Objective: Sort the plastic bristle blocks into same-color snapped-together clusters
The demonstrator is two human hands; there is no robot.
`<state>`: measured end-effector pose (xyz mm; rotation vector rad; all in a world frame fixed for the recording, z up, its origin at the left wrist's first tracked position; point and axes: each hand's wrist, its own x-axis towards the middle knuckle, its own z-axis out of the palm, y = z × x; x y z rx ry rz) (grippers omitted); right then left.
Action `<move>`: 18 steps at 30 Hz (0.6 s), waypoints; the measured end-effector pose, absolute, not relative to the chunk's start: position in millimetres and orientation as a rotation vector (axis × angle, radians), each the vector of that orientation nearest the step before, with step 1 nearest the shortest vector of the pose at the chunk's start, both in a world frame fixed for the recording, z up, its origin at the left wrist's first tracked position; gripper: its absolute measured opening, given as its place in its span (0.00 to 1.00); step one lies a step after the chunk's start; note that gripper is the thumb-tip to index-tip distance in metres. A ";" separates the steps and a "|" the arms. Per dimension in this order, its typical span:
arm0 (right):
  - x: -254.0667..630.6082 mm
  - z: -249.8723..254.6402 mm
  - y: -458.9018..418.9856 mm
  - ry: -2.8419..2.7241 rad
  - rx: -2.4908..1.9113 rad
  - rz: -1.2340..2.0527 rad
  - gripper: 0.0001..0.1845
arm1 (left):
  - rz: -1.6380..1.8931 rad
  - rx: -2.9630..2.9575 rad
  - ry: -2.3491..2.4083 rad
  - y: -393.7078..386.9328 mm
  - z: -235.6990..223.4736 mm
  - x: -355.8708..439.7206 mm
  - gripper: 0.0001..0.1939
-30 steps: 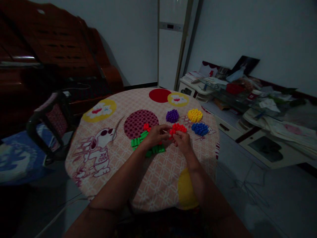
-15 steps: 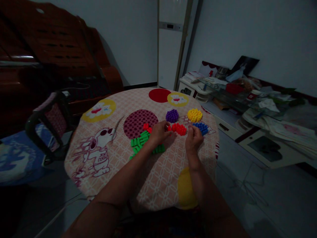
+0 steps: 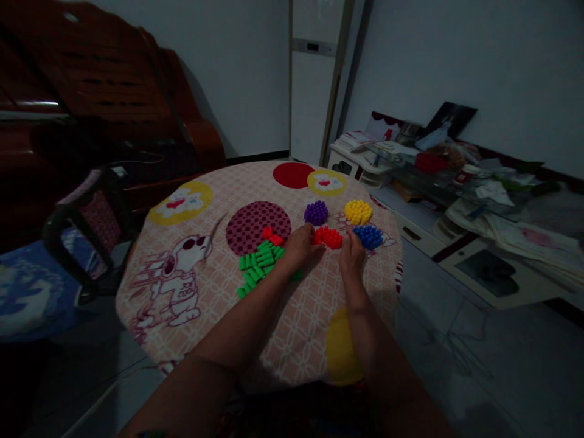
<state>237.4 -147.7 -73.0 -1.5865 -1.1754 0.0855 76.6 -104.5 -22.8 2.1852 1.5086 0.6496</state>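
Note:
My left hand (image 3: 298, 246) and my right hand (image 3: 351, 249) rest on a round table with a cartoon-print cloth (image 3: 191, 267), one on each side of a cluster of red pegs (image 3: 329, 236). The fingertips of both hands touch that cluster; the fingers are curled and press against it. Left of my left hand lies a loose heap of green pegs (image 3: 256, 263) with two stray red pegs (image 3: 272, 235) beside it. Behind sit a purple cluster (image 3: 316, 212), a yellow cluster (image 3: 358, 211) and a blue cluster (image 3: 367, 236).
A dark chair (image 3: 86, 225) stands at the table's left. Dark wooden furniture (image 3: 91, 103) fills the back left. A low white cabinet (image 3: 456, 201) heaped with papers and clutter runs along the right wall. A white door (image 3: 314, 79) is behind the table.
My right hand went out toward the blue cluster and came back to the red cluster's right edge. My left hand slid forward to the cluster's left edge, uncovering more green pegs.

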 end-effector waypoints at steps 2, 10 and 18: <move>237.3 -72.8 -147.5 -1.172 -1.591 0.114 0.27 | 0.669 2.173 1.513 -103.3 -22.8 77.5 0.18; 235.3 -69.6 -150.2 -1.169 -1.598 0.138 0.28 | 0.703 2.102 1.523 -105.2 -23.2 82.6 0.19; 238.9 -75.5 -147.6 -1.157 -1.565 0.112 0.28 | 0.743 2.138 1.587 -84.7 -7.7 36.3 0.18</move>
